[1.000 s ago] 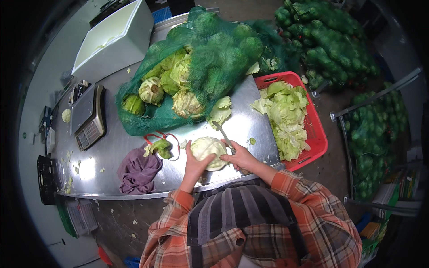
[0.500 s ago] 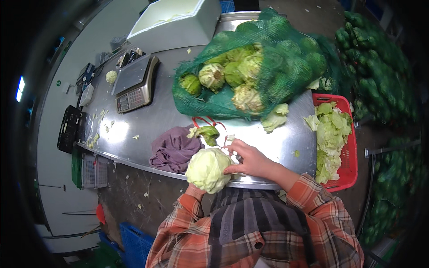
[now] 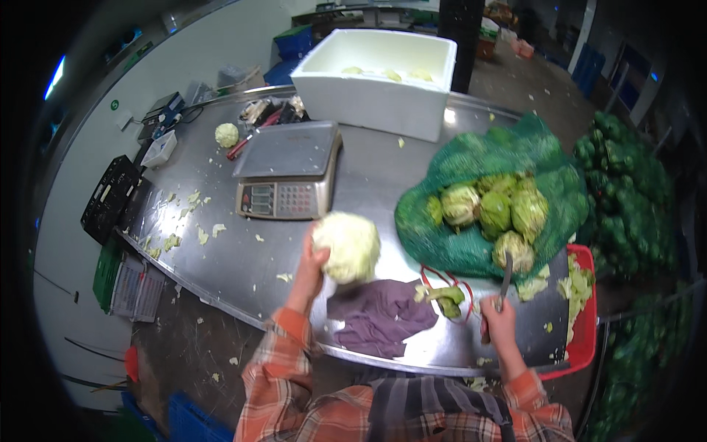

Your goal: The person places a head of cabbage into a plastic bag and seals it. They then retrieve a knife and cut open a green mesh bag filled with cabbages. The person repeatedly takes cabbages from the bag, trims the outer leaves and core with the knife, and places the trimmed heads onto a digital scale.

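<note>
A pale, trimmed cabbage (image 3: 346, 248) is raised over the steel table, with my left hand (image 3: 312, 264) closed round its left side. Below it a crumpled purple cloth (image 3: 383, 318) lies near the table's front edge. My right hand (image 3: 500, 322) grips a knife (image 3: 507, 278) by the handle, its blade pointing away from me and overlapping in view a cabbage (image 3: 513, 252) at the mouth of the green net bag (image 3: 434, 166). Several untrimmed cabbages show in that opening. Between cloth and knife lie a green leaf scrap (image 3: 447, 300) and a red cord (image 3: 468, 291).
A digital scale (image 3: 283, 177) stands left of centre, before a white foam box (image 3: 375, 107) holding pale cabbages. One small pale head (image 3: 226, 135) sits behind the scale's left. A red basket (image 3: 585, 339) of leaves stands at the right edge. Full green net bags (image 3: 626, 191) are piled beyond.
My left hand has carried the cabbage forward, up over the table. My right hand has left the cabbage and now holds a knife farther right. The view has shifted toward the scale and foam box.
</note>
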Tool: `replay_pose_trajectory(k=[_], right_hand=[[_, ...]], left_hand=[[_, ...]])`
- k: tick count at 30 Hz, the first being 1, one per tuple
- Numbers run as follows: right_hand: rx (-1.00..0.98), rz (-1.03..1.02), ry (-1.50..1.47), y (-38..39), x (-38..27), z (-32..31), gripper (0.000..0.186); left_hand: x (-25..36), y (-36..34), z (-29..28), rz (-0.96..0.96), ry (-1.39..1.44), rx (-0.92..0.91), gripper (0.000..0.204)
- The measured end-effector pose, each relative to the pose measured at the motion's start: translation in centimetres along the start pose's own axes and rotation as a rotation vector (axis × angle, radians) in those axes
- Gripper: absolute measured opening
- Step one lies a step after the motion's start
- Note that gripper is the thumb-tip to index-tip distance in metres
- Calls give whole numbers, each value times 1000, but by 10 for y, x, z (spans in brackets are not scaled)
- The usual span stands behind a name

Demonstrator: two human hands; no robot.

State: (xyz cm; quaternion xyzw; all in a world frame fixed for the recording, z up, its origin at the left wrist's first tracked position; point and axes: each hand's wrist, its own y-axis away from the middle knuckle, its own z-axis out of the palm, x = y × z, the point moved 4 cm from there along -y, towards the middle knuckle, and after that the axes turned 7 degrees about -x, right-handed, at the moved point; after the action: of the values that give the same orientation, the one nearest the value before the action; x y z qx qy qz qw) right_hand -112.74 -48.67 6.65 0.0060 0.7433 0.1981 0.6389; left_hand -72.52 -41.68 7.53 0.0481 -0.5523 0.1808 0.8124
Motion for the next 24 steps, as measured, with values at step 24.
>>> replay_pose_trajectory(k=[24], right_hand=[[741,9,-25,8,53,-124,32]], left_hand=[[30,-145,-129,347,-1179,510,82]])
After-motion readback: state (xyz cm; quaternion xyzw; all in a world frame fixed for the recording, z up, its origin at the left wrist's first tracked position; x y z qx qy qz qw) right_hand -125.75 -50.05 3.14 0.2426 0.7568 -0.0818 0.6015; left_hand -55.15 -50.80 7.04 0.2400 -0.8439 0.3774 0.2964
